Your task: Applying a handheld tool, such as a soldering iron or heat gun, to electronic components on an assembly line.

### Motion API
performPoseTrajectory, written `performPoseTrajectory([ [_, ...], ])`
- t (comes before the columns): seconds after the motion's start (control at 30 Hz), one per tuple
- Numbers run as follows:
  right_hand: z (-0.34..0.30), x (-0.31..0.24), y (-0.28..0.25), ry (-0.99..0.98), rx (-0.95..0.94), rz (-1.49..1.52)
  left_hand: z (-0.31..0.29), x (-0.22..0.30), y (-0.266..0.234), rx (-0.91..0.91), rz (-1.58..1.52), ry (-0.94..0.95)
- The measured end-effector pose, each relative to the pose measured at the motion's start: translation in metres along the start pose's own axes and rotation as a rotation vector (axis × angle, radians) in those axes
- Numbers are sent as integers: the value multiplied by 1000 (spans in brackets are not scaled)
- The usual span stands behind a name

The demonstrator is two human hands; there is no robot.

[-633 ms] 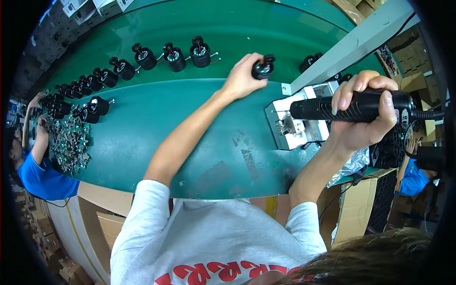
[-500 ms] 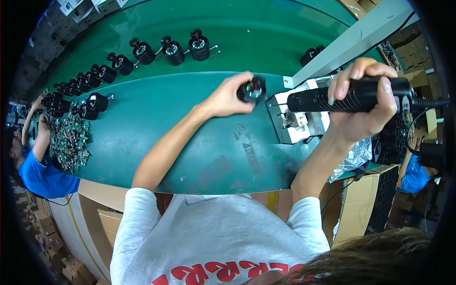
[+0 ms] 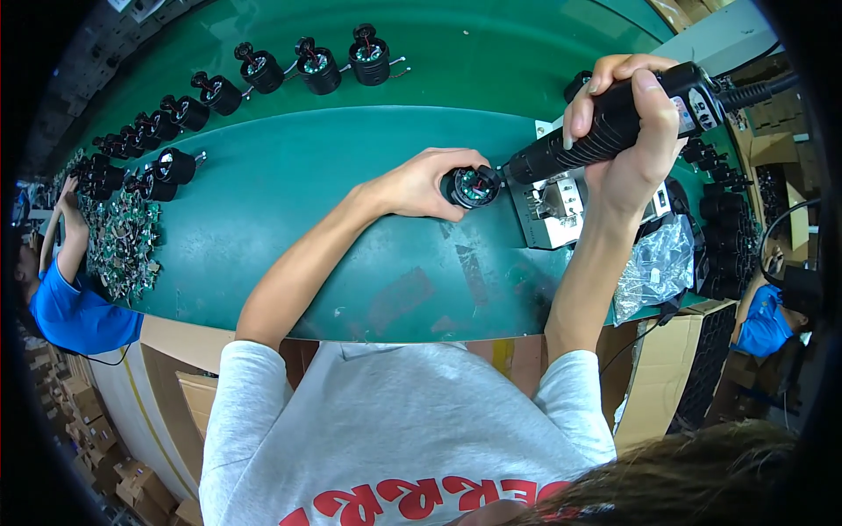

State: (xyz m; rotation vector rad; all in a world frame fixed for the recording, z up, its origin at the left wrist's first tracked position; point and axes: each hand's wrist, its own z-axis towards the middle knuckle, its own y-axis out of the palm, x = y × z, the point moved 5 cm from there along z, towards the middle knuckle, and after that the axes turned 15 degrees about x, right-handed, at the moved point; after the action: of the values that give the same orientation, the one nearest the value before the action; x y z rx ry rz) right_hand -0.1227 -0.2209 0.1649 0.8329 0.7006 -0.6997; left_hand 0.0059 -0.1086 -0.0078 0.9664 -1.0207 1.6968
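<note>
My left hand (image 3: 414, 184) is closed around a black cylindrical housing (image 3: 462, 198), its open end turned up. Inside the housing a green circuit board (image 3: 474, 186) and a red wire show. My right hand (image 3: 633, 131) grips a corded black electric screwdriver (image 3: 561, 151), tilted down to the left. Its tip is beside the housing's right rim; whether they touch I cannot tell. Just under the screwdriver stands a silver metal box (image 3: 545, 230) with a small mechanism on top, which looks like a screw feeder.
A row of similar black housings (image 3: 320, 70) curves along the far side of the green table (image 3: 289, 184). Circuit boards (image 3: 123, 250) are heaped at the left, near a co-worker in blue (image 3: 83, 302). A clear plastic bag (image 3: 653, 267) lies right of the metal box, with more black parts (image 3: 724, 237) beyond.
The screwdriver has swung up at its back end, its tip moving left and down toward the housing. My left hand has lowered slightly, and the housing's open end shows more.
</note>
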Motion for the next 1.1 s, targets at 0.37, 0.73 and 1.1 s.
performPoseTrajectory([
  [0.37,-3,12,6,-1,-131,17,1,-1,0,-9,19,22],
  [0.73,5,-36,-28,-36,-57,-107,-6,9,7,181,318,39],
  [1.1,-9,-6,7,54,-195,239,-8,2,16,336,428,55],
])
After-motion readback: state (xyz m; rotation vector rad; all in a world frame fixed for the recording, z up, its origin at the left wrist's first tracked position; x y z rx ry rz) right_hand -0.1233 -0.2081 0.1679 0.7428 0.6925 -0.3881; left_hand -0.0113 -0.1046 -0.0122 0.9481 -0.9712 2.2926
